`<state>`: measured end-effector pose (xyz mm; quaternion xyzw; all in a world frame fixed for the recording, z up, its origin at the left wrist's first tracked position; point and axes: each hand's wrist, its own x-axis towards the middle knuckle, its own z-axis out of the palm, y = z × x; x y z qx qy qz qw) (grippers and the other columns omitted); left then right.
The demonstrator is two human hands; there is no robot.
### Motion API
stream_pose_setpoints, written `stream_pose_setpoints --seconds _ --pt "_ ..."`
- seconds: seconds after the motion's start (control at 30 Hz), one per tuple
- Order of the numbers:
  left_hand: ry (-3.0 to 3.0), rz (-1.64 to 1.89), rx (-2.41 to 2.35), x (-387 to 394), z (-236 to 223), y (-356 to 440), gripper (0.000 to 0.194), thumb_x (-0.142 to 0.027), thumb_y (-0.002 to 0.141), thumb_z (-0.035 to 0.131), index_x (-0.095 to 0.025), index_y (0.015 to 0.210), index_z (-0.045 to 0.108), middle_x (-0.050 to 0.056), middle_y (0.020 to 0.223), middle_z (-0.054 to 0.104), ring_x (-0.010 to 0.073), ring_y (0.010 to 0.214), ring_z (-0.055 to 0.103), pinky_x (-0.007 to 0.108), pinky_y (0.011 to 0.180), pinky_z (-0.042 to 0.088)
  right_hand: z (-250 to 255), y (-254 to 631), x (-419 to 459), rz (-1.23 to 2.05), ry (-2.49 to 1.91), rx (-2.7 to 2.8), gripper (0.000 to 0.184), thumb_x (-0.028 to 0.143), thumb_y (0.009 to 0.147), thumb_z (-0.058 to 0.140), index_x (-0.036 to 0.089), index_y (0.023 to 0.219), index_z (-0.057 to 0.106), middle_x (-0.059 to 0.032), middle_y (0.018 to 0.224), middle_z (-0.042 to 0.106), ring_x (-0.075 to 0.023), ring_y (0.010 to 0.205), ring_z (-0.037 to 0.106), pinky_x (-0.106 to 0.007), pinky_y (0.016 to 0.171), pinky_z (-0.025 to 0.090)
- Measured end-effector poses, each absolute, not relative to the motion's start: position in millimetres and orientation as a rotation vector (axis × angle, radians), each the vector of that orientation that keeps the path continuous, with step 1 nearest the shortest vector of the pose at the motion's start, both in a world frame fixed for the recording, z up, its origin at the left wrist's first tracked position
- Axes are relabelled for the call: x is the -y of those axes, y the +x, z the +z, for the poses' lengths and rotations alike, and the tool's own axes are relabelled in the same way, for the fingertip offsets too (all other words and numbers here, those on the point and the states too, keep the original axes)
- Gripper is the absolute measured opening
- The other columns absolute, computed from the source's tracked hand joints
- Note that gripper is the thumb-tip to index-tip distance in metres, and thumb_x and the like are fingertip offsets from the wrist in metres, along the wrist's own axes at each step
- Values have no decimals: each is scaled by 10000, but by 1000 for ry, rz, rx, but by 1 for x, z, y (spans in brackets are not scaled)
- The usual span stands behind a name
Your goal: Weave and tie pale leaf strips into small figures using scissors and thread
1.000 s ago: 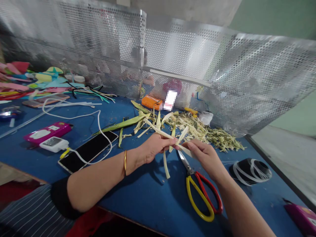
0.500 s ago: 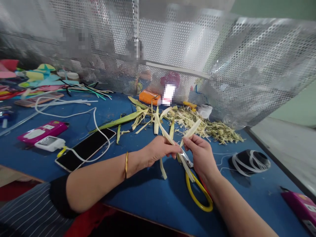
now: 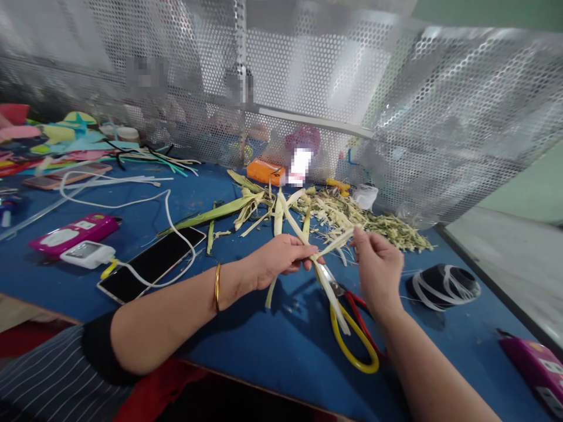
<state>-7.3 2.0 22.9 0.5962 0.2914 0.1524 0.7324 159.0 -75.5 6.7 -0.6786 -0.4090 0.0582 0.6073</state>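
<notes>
Pale strips that look like corn husk (image 3: 328, 287) cross one another between my two hands, above the blue table. My left hand (image 3: 285, 258), with a gold bangle at its wrist, pinches them where they cross. Pinched in the fingers of my right hand (image 3: 378, 264) is the end of one husk strip (image 3: 338, 240), drawn out to the right. Scissors (image 3: 358, 343) with a yellow and a red handle loop lie under the strips; their blades are partly hidden. Beyond my hands are more husk pieces (image 3: 278, 217) and a green leaf (image 3: 211, 215).
A heap of shredded husk (image 3: 373, 223) lies at the back against the perforated screen (image 3: 308, 70). At right stands a black spool of white cord (image 3: 444, 287). A dark phone (image 3: 152, 264), a white cable (image 3: 168, 205) and a magenta device (image 3: 74, 234) lie at left.
My right hand has moved right and pulled its strip end away from my left hand. The left hand has shifted slightly left, still pinching the crossing. More of the scissors shows.
</notes>
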Motion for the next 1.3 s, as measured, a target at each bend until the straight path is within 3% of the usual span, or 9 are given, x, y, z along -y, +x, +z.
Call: stream_pose_setpoints --seconds 0.07,0.13,0.2,0.3,0.37,0.53,0.93,1.13,1.3 --pt "1408 301 -620 -2 28 -10 270 -356 809 622 -114 743 722 -9 560 514 60 461 293 261 483 159 16 161 80 -199 -1579 1063 311 437 864 590 202 663 621 6 604 525 -153 609 489 -290 611 387" --pt "1540 260 -588 0 29 -11 277 -362 813 617 -124 723 726 -1 544 533 74 479 334 254 493 202 22 158 83 -203 -1534 1321 213 384 852 609 214 745 682 -33 764 632 -190 765 577 -325 735 436" --pt "1671 217 -564 3 27 -11 286 -349 806 619 -136 631 699 -2 519 534 82 488 363 249 507 241 24 151 83 138 -1476 1539 189 377 831 621 224 764 708 -45 814 668 -205 798 612 -342 749 465" --pt "1762 197 -535 6 22 -9 304 -293 793 614 -148 526 631 -5 515 542 92 515 418 243 538 293 20 141 81 742 -1415 1419 240 431 787 650 211 692 663 -13 636 623 -168 562 577 -298 532 456" --pt "1761 228 -520 8 19 -7 286 -286 800 601 -150 552 642 -1 538 564 101 542 453 243 571 325 16 136 80 885 -1394 1211 271 447 740 692 205 646 617 16 557 572 -135 467 507 -265 445 399" --pt "1833 287 -520 9 19 -7 354 -320 806 582 -160 490 575 -2 520 543 101 533 450 246 573 334 12 134 79 788 -1348 1002 260 387 668 742 196 592 583 24 579 561 -119 530 481 -246 482 383" --pt "1859 170 -454 12 20 -8 320 -297 780 586 -169 489 555 -17 510 509 85 478 386 253 510 285 4 133 74 617 -1415 1075 218 371 748 658 195 633 601 18 614 556 -138 618 483 -266 593 377" --pt "1439 258 -491 5 24 -10 395 -498 839 558 -139 786 713 8 617 567 69 472 324 254 476 198 17 168 74 604 -1476 1390 377 493 882 505 183 810 707 -36 765 683 -196 768 619 -313 721 463" --pt "1283 280 -543 -6 23 -12 449 -508 857 531 -105 804 721 12 603 531 61 471 333 257 454 161 25 186 78 594 -1421 1739 207 392 850 630 216 923 710 -40 936 721 -204 886 646 -319 795 478"
